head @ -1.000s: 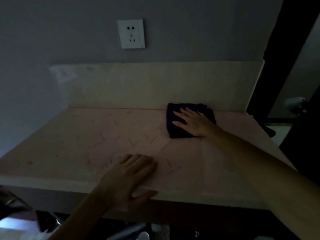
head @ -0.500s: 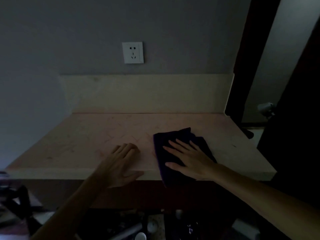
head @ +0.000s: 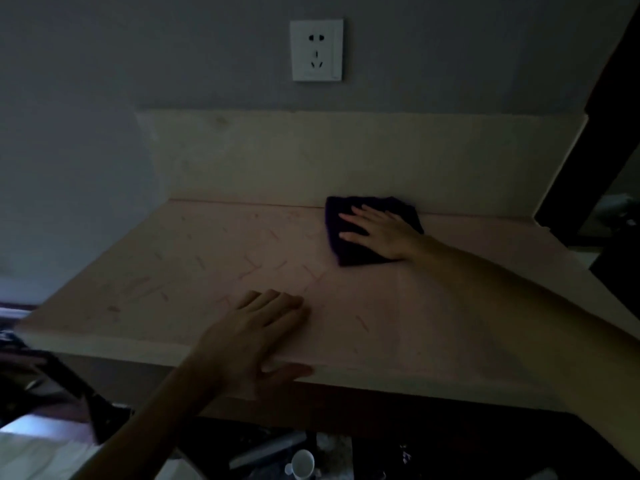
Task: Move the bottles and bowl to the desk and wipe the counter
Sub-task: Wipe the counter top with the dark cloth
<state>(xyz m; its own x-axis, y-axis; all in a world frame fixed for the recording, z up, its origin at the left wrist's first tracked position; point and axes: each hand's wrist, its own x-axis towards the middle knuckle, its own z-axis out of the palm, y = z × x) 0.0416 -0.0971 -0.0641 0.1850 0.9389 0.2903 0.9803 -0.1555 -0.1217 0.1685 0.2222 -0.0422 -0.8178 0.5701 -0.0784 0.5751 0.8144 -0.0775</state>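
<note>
The pale pink counter (head: 207, 271) fills the middle of the dim view. A dark purple cloth (head: 349, 254) lies flat on it at the back, against the backsplash. My right hand (head: 381, 230) presses down on the cloth with fingers spread. My left hand (head: 256, 334) rests flat on the counter's front edge, fingers on top and thumb over the lip, holding nothing. No bottles or bowl show on the counter.
A cream backsplash (head: 311, 157) rises behind the counter, with a white wall socket (head: 317, 50) above it. A dark door frame (head: 588, 133) stands to the right. Below the front edge lies dim clutter, including a small white cup (head: 301, 462).
My right hand has pushed the cloth from the counter's front edge back to the backsplash. My left hand has stayed on the front edge.
</note>
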